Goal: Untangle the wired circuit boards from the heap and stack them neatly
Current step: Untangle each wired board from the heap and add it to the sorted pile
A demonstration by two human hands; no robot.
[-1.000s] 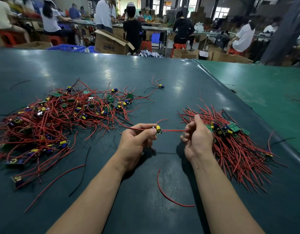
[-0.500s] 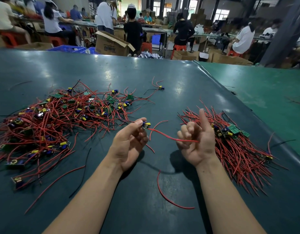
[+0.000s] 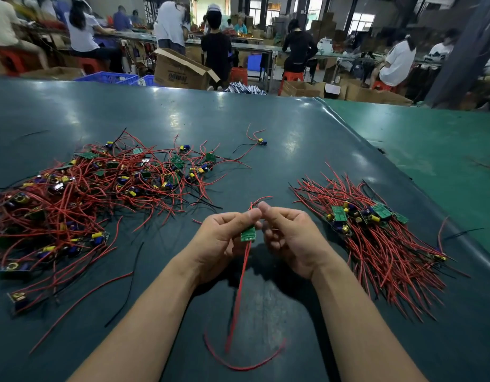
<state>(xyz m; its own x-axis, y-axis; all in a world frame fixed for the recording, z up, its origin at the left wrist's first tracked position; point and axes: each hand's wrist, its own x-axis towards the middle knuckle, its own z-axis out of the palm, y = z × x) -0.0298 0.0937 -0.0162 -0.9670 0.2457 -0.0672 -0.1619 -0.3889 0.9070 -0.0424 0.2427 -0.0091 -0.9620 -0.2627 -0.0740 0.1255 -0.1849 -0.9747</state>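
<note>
Dark green matting covers a long workbench [image 3: 266,128] in a busy factory hall, with other workers seated at benches far behind. At centre, both hands meet above the bench. Left hand [image 3: 221,241] pinches a small green circuit board [image 3: 248,234] between thumb and curled fingers; right hand [image 3: 290,238] has its fingers curled beside it, thumb tip touching the left thumb, seemingly nipping the board's upper wires. Board's long axis runs roughly upright, and its red wires [image 3: 239,293] hang straight down toward the viewer. Neat stack [image 3: 376,238] of boards with combed wires lies to the right, nearer the right hand, so placing likely goes that way. Tangled heap [image 3: 87,194] sprawls left. One loose red wire [image 3: 238,365] curls on the matting below; a stray board [image 3: 261,141] sits apart, farther back.
</note>
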